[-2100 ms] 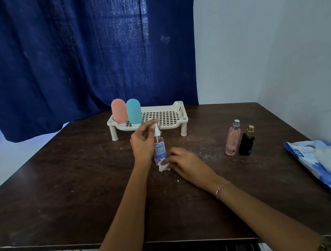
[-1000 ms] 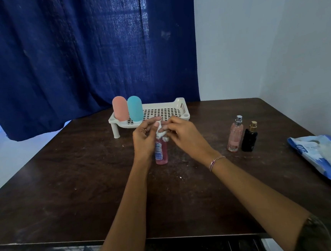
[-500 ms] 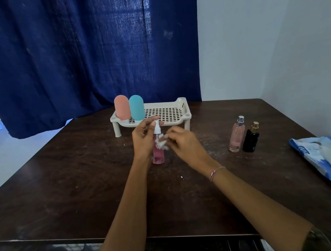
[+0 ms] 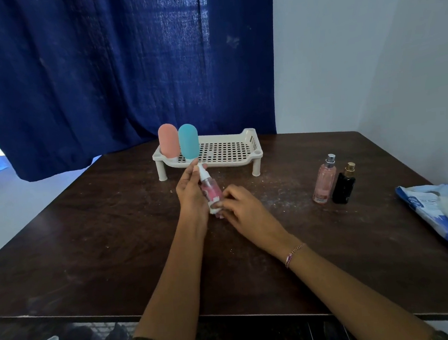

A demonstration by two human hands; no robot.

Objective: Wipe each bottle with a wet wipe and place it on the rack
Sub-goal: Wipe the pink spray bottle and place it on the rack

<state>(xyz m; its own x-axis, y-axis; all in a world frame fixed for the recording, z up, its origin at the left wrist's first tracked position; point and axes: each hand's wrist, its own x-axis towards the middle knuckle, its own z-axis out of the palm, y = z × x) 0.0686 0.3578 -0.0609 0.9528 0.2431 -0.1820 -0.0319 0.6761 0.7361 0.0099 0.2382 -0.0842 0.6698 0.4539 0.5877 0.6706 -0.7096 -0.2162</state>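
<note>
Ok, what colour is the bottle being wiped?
The spray bottle is clear with pink liquid and a white nozzle; the head view shows it.

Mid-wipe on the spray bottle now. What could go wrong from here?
1. The spray bottle is tilted in the left hand, with a fingertip by the nozzle, while the right hand rubs the wet wipe near its base. It may slip or spray.
2. On the rack, the pink bottle and teal bottle stand tall at the left end. Setting this one down close beside them could topple them.
</note>
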